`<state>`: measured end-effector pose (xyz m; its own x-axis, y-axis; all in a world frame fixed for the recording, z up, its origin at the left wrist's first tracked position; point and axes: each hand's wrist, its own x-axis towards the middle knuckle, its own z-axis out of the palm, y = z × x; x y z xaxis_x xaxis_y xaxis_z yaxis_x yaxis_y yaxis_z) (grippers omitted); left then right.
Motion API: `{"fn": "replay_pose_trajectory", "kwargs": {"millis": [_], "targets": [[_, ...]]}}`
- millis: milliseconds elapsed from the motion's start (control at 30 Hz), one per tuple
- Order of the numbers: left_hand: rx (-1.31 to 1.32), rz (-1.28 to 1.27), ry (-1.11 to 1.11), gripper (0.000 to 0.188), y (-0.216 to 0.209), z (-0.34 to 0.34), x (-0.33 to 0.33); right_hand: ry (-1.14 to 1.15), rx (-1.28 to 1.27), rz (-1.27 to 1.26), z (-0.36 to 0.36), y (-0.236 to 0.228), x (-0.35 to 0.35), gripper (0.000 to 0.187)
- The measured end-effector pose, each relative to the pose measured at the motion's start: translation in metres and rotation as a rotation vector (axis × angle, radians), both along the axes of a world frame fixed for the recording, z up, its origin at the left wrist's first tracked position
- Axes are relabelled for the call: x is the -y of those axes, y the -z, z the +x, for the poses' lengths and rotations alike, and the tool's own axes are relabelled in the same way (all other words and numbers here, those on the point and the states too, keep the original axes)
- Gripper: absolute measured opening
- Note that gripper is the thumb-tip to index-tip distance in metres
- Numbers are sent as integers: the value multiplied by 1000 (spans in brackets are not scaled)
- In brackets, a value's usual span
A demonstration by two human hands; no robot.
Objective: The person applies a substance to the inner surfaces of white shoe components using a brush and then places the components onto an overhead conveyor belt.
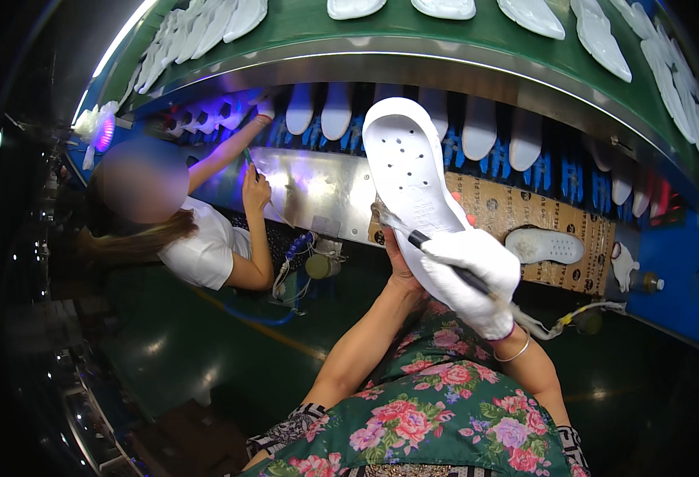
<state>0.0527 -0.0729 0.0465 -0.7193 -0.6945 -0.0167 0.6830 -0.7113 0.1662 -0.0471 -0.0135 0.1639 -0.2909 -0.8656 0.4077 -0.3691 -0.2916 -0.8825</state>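
Note:
A white shoe sole [401,151] with small holes is held up in front of me, tilted, its inner side facing up. My left hand [401,266], bare, grips it from beneath; fingertips show past the right edge. In a white knitted glove, my right hand [481,278] is closed around a brush [419,238] with a dark handle. The brush's bristle end reaches the left rim of the sole; whether it touches is hard to tell. On the printed cardboard [489,211] to the right lies a second sole [544,246], greyer and with many small dots.
Beyond the bench, several white soles [335,111] stand on blue holders [572,179]. Above them runs a green belt [286,32] carrying more white pieces. A co-worker [206,246] sits at the left, reaching to the row. A bottle [650,282] and white cloth item [623,266] sit at the right.

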Motion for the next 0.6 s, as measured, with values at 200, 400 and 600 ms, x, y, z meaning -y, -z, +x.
{"fn": "replay_pose_trajectory", "kwargs": {"millis": [200, 400, 600], "targets": [[-23, 36, -29, 112, -12, 5, 20, 38, -191, -73, -3, 15, 0, 23], [-55, -21, 14, 116, -14, 11, 36, 31, 66, 27, -5, 22, -1, 16], [-171, -241, 165, 114, -8, 15, 53, -252, -121, 15, 2, 15, -11, 22]]}}
